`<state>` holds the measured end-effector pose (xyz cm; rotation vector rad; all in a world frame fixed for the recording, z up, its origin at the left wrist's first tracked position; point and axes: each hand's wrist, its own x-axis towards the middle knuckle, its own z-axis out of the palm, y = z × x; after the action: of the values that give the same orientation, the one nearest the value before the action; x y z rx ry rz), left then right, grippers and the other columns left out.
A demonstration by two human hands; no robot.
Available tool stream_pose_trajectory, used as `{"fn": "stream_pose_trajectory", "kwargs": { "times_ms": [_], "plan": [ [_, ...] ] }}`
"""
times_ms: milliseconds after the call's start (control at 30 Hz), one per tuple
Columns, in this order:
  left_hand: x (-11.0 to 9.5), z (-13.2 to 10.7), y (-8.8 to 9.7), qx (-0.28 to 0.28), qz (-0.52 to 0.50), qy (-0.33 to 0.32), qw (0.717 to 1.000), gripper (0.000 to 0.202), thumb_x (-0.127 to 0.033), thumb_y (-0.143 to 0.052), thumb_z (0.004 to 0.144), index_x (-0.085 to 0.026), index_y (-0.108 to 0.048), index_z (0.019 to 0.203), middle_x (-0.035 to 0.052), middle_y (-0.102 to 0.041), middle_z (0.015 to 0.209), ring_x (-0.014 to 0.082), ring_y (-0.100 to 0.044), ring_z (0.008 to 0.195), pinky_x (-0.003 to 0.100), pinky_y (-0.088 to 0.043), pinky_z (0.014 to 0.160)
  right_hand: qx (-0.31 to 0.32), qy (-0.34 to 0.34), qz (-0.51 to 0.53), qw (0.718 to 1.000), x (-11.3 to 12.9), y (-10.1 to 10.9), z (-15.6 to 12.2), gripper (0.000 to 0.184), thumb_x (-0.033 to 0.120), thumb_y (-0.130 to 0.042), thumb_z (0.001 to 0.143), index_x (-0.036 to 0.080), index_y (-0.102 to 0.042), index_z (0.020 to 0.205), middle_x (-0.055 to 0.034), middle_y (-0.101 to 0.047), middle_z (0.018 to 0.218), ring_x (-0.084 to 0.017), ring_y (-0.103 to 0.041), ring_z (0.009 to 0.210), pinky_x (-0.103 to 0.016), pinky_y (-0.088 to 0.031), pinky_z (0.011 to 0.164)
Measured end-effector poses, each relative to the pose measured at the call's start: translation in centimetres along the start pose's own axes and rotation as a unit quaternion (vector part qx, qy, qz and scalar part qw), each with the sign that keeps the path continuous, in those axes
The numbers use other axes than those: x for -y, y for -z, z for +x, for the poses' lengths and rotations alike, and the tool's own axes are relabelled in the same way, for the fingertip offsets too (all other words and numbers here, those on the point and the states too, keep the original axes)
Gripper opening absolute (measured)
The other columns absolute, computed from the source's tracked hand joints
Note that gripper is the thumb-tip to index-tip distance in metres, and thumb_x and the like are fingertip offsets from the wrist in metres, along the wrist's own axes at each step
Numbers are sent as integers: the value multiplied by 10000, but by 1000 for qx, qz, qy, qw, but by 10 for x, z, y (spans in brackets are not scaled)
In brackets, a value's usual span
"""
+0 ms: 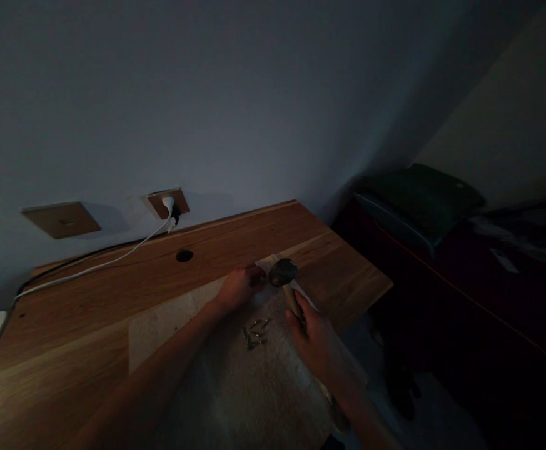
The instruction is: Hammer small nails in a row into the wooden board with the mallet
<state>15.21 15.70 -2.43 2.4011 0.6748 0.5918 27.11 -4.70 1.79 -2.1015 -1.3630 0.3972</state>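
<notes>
My right hand (317, 340) is wrapped round the light handle of a hammer (283, 273). Its dark, rounded head is just right of my left hand (241, 287), whose fingers are curled together over the board. Whatever those fingers pinch is too dark and small to make out. Several thin metal pieces, perhaps nails or screws (254, 334), lie in a loose pile between my forearms. Beneath both hands is a pale, worn board (249, 387).
The wooden desk (338, 269) meets the wall, with a cable hole (184, 255) near its back edge. A white cable (127, 253) runs from a wall socket (179, 201) along the desk's left rear. Off to the right, a dark green cushion (423, 200) rests in shadow.
</notes>
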Motion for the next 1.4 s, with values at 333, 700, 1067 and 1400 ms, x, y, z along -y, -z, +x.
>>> {"fn": "stream_pose_trajectory", "kwargs": {
  "times_ms": [333, 700, 1067, 1400],
  "plan": [
    [3, 1, -1, 1, -1, -3, 1000, 167, -142, -676, 841, -205, -766, 966, 43, -727, 996, 177, -686, 864, 236, -493, 794, 8, 15, -8, 1000, 0, -2, 1, 555, 377, -388, 1011, 77, -510, 1462, -230, -709, 1279, -353, -700, 1155, -483, -539, 974],
    [-2, 1, 0, 12, -17, 18, 1000, 154, -161, -683, 816, -205, -781, 927, 27, -737, 912, 170, -689, 818, 227, -488, 747, -6, 47, 7, 999, -6, 1, 0, 505, 340, -429, 1012, 164, -500, 1480, -175, -695, 1331, -308, -669, 1223, -424, -530, 1006],
    [-3, 2, 2, 21, -16, 26, 999, 182, -178, -662, 823, -207, -792, 947, 45, -759, 979, 191, -705, 885, 252, -508, 805, 2, 40, 21, 999, -3, 2, 0, 511, 332, -416, 1019, 114, -492, 1475, -195, -690, 1329, -300, -668, 1226, -433, -523, 1030],
    [-6, 3, 3, 9, -11, 16, 1000, 129, -217, -734, 819, -195, -756, 944, 45, -721, 947, 177, -680, 828, 240, -485, 747, -39, 55, 32, 997, -12, -3, 1, 523, 318, -446, 1013, 176, -451, 1516, -163, -640, 1415, -289, -616, 1300, -423, -509, 1052]
  ]
}}
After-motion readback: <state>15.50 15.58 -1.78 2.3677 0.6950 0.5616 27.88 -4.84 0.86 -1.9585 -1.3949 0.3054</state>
